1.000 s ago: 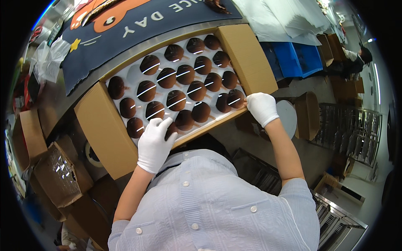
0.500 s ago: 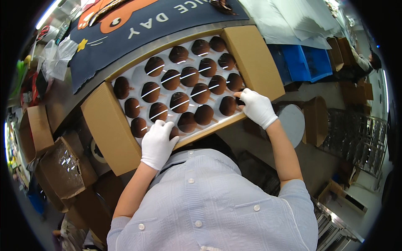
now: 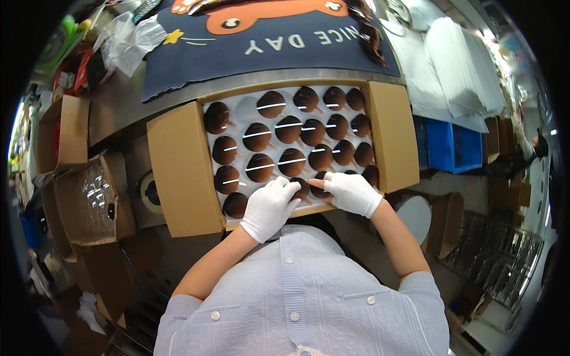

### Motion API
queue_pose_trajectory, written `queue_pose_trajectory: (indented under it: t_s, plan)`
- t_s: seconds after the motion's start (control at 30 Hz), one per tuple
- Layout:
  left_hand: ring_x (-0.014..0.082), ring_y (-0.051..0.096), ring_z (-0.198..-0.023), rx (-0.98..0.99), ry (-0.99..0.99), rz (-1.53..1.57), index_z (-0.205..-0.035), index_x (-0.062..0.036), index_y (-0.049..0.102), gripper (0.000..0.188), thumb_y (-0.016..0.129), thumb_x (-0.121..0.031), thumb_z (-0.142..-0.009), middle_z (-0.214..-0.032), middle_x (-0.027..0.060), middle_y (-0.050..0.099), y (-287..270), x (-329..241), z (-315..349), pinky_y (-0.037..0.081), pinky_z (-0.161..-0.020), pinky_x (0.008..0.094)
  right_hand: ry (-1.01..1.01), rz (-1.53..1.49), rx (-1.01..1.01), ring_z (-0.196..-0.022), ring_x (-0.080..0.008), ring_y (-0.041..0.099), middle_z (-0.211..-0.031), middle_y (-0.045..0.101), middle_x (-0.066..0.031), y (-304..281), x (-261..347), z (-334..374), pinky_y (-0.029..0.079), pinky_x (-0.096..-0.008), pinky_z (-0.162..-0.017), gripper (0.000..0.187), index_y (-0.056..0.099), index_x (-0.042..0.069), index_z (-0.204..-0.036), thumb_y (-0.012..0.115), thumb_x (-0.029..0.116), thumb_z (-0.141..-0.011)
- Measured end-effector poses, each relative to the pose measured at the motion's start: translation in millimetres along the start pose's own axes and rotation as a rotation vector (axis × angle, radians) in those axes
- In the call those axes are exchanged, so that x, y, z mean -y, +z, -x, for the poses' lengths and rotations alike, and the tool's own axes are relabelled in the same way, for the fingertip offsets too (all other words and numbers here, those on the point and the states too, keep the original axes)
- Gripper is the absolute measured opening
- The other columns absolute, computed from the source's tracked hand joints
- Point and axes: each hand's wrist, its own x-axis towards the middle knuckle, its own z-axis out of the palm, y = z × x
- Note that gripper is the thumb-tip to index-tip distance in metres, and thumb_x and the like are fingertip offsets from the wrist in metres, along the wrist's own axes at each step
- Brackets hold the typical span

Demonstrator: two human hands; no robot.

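left hand, fingers curled, and right hand, forefinger extended, work over brown lenses, grips unclear, where careless rubbing could scratch them.

Left hand and right hand wear matt white cloth gloves. Under and beyond them, brown lenses look smooth and glossy, with bright streaks of reflected light. The carton around these is matt cardboard. Farther past the hands, the mat looks dull, the table smooth metal; to their right, a bin seems shiny plastic. Nearer than the hands, the shirt is textured cloth.
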Motion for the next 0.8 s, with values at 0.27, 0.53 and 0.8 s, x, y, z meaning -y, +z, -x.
queue_pose_trajectory:
  t_s: [0.27,0.53,0.8]
  plan:
    - [0.0255,0.064,-0.076,-0.396,-0.173,-0.018,-0.098,-0.0094,0.066,0.018,0.072,-0.009,-0.081,-0.086,0.0066,0.063,-41,41,20,0.052,-0.065,0.0354,-0.129,-0.049,-0.648,-0.073,-0.0237,0.066,-0.081,0.063,-0.005,-25,32,-126,0.054,-0.0354,-0.064,0.011,0.071,0.014,-0.089,0.07,0.024,-0.085]
    - [0.0271,0.066,-0.07,-0.514,-0.164,-0.032,-0.098,-0.0089,0.067,0.019,0.071,-0.004,-0.08,-0.083,0.0077,0.066,-42,64,37,0.053,-0.062,0.036,0.047,0.04,-0.492,-0.074,-0.0327,0.069,-0.077,0.069,-0.0134,-27,60,-235,0.054,-0.0427,-0.065,0.024,0.069,0.009,-0.084,0.065,0.033,-0.088]
    - [0.0241,0.065,-0.068,-0.532,-0.133,0.008,-0.098,-0.0105,0.066,0.019,0.071,-0.006,-0.081,-0.08,0.0045,0.064,-45,62,35,0.052,-0.06,0.0346,0.318,-0.033,-0.558,-0.071,-0.031,0.069,-0.074,0.069,-0.01,-31,30,-187,0.054,-0.0417,-0.064,0.024,0.07,0.011,-0.08,0.074,0.035,-0.082]
